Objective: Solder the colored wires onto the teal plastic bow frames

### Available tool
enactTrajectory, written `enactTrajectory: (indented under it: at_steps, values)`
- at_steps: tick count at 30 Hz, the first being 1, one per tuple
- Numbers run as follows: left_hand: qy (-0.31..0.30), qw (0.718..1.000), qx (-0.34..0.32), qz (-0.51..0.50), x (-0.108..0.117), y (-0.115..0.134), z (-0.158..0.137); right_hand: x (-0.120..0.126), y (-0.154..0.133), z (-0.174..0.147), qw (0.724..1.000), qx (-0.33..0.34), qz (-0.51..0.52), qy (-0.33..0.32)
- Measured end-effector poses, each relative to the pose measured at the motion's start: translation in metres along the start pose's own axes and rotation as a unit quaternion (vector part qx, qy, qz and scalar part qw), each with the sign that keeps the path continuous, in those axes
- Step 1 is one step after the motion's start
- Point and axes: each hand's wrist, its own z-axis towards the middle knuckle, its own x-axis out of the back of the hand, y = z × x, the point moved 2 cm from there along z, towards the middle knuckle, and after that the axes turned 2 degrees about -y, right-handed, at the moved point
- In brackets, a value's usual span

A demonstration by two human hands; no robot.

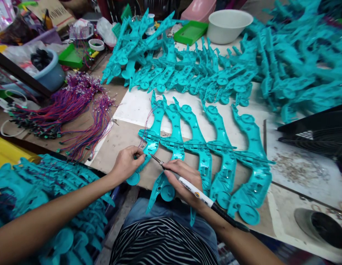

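My right hand (184,180) grips a soldering iron (194,189) with a white handle and a dark cord. Its metal tip points left and down onto the leftmost teal plastic moulding (157,123), very near my left fingertips. Thumb and fingers of my left hand (129,163) are pinched together over the lower part of that moulding. What they hold is too small to make out. Thin reddish wires (149,121) run along the same piece toward the fingers. To its right, several matching teal mouldings (200,147) lie side by side, their middle flanges touching or overlapping.
Red and blue wire bundles (74,103) lie at the left. Heaped teal parts (182,70) cover the back, with more (63,184) below left. A white bowl (229,25) and green tray (191,32) stand behind. A black fan-like object (320,125) and dark cup (320,226) are right.
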Motion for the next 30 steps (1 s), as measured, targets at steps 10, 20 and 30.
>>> enactTrajectory:
  at_steps: [10, 20, 30]
  values:
    - [0.000, 1.000, -0.012, -0.001, 0.000, 0.000, 0.000, 0.000, 0.001, -0.001, 1.000, 0.000, 0.001, -0.012]
    - [0.011, 1.000, -0.023, -0.008, -0.001, -0.002, 0.001, 0.000, 0.001, 0.000, 1.000, -0.010, -0.006, -0.014]
    - [0.012, 1.000, -0.017, -0.007, -0.001, -0.002, 0.001, 0.043, -0.003, 0.003, 0.989, -0.056, -0.134, 0.023]
